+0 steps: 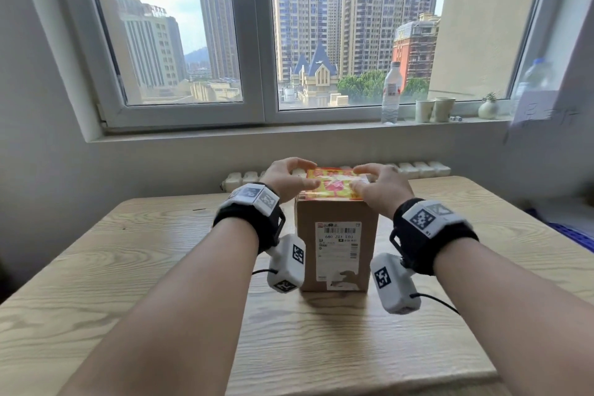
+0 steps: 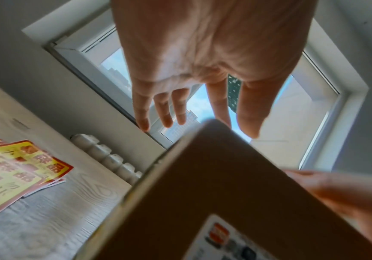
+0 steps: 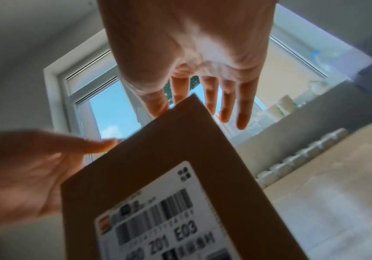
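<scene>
Window-side wooden worktop (image 1: 160, 267) carried the cardboard box (image 1: 336, 244) at frame centre, long axis upright, label facing the camera; left grip (image 1: 287, 178) and right grip (image 1: 379, 185) lay open, fingers spread over the red-yellow sheet (image 1: 334, 185) topping it.

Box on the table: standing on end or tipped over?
Standing on end. The cardboard box rests on a small face on the table, its shipping label reading upright, a red-yellow sheet lying flat on top.
</scene>
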A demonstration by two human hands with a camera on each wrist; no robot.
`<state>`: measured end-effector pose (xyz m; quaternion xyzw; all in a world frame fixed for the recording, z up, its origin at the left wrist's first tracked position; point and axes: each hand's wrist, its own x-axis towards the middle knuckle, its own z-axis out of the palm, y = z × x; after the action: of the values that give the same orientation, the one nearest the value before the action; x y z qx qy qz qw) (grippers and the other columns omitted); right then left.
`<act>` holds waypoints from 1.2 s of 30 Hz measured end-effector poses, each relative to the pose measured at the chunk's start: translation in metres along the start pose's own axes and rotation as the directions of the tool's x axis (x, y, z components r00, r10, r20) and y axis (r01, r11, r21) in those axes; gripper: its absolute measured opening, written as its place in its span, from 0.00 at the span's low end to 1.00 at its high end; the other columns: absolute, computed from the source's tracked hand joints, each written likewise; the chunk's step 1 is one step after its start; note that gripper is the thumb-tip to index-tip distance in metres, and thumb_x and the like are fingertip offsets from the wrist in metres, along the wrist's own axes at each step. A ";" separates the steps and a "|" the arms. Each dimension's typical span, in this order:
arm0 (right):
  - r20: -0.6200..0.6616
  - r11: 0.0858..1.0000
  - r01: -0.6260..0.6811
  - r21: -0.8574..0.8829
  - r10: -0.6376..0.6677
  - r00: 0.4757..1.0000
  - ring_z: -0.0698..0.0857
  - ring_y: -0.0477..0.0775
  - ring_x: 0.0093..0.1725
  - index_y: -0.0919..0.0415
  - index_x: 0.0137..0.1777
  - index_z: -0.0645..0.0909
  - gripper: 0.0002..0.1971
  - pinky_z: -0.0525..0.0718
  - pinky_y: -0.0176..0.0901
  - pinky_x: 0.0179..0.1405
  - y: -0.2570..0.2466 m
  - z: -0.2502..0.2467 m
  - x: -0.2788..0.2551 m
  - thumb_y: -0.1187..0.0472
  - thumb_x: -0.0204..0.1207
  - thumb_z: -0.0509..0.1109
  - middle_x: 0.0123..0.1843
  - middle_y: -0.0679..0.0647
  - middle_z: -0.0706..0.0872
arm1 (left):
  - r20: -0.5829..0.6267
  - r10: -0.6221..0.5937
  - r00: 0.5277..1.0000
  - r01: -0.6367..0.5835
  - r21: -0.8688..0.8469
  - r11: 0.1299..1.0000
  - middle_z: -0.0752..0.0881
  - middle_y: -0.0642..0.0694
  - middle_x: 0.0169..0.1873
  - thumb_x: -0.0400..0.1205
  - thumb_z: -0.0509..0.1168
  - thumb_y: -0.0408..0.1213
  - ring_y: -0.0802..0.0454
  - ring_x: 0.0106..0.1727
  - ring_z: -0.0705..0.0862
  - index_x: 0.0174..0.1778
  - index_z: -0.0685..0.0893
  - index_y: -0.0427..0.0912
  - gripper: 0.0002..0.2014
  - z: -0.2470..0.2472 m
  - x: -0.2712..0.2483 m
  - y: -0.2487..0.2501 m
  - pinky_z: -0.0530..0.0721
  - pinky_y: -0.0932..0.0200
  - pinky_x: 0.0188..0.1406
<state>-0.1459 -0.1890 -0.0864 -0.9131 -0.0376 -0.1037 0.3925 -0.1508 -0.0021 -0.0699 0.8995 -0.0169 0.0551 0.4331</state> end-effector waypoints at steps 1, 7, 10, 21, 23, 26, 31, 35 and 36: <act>0.025 0.999 0.027 -0.048 -0.025 0.999 0.73 0.56 0.77 0.46 0.71 0.79 0.21 0.71 0.50 0.77 -0.003 0.003 0.002 0.52 0.77 0.67 0.79 0.57 0.72 | 0.009 0.017 1.000 -0.017 0.007 1.000 0.83 0.48 0.65 0.75 0.72 0.41 0.54 0.56 0.81 0.66 0.84 0.53 0.21 0.005 0.002 0.003 0.80 0.64 0.52; 0.179 0.977 0.028 -0.212 0.011 0.984 0.56 0.61 0.85 0.42 0.81 0.63 0.28 0.54 0.57 0.83 -0.009 0.027 0.018 0.46 0.80 0.56 0.87 0.58 0.55 | 0.068 -0.044 0.997 0.028 0.231 0.973 0.66 0.45 0.80 0.81 0.61 0.43 0.48 0.76 0.72 0.74 0.76 0.59 0.23 0.033 0.022 0.009 0.72 0.61 0.67; 0.186 0.982 -0.011 -0.191 0.047 0.981 0.58 0.60 0.84 0.47 0.83 0.61 0.32 0.56 0.58 0.83 -0.006 0.027 0.018 0.44 0.78 0.57 0.86 0.56 0.56 | 0.127 -0.112 0.986 0.081 0.225 0.971 0.60 0.42 0.83 0.82 0.60 0.42 0.44 0.83 0.61 0.82 0.64 0.50 0.29 0.033 0.027 0.003 0.60 0.51 0.81; 0.243 0.991 -0.046 -0.124 0.075 0.967 0.70 0.63 0.77 0.37 0.80 0.61 0.29 0.69 0.60 0.75 -0.005 0.018 0.013 0.40 0.78 0.53 0.82 0.61 0.64 | 0.166 -0.186 0.968 0.160 0.157 0.975 0.62 0.41 0.82 0.78 0.62 0.48 0.43 0.80 0.66 0.77 0.66 0.67 0.29 0.031 0.024 0.001 0.66 0.45 0.79; 0.238 0.991 -0.068 -0.118 0.094 0.967 0.69 0.63 0.78 0.42 0.82 0.59 0.29 0.68 0.59 0.76 -0.005 0.018 0.012 0.41 0.80 0.53 0.82 0.62 0.64 | 0.152 -0.161 0.975 0.142 0.129 0.981 0.68 0.43 0.79 0.80 0.62 0.46 0.44 0.75 0.73 0.79 0.66 0.60 0.29 0.031 0.020 0.001 0.72 0.47 0.75; 0.208 0.989 -0.137 -0.052 0.145 0.967 0.68 0.63 0.79 0.48 0.84 0.53 0.34 0.68 0.58 0.77 -0.001 0.017 0.010 0.41 0.80 0.52 0.84 0.60 0.63 | 0.121 -0.195 0.973 0.188 0.065 0.980 0.70 0.44 0.77 0.80 0.62 0.48 0.41 0.73 0.77 0.81 0.60 0.56 0.32 0.031 0.018 -0.003 0.75 0.44 0.72; 0.181 0.962 -0.236 0.139 0.209 0.961 0.74 0.67 0.74 0.46 0.83 0.50 0.37 0.74 0.65 0.71 0.000 0.011 0.001 0.39 0.73 0.49 0.81 0.62 0.68 | 0.127 -0.337 0.933 0.358 -0.223 0.907 0.77 0.41 0.72 0.83 0.52 0.53 0.39 0.69 0.80 0.76 0.68 0.46 0.27 0.021 0.003 -0.017 0.80 0.37 0.65; 0.191 0.902 -0.285 0.324 0.233 0.954 0.84 0.60 0.53 0.59 0.77 0.56 0.31 0.87 0.56 0.45 0.000 0.007 -0.007 0.45 0.76 0.52 0.60 0.59 0.80 | 0.163 -0.330 0.930 0.367 -0.354 0.860 0.83 0.43 0.52 0.81 0.52 0.50 0.46 0.55 0.83 0.53 0.82 0.44 0.18 0.014 -0.003 -0.027 0.82 0.43 0.64; 0.191 0.895 -0.282 0.347 0.227 0.955 0.85 0.58 0.50 0.61 0.75 0.59 0.30 0.88 0.56 0.45 0.001 0.008 -0.007 0.46 0.76 0.53 0.56 0.59 0.83 | 0.160 -0.329 0.931 0.366 -0.381 0.849 0.83 0.44 0.46 0.81 0.53 0.48 0.46 0.53 0.82 0.46 0.81 0.44 0.14 0.014 -0.004 -0.025 0.80 0.44 0.65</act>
<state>-0.1514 -0.1837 -0.0938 -0.8247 0.0348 0.0245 0.5639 -0.1515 0.0028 -0.0982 0.7800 0.1160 -0.0690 0.6111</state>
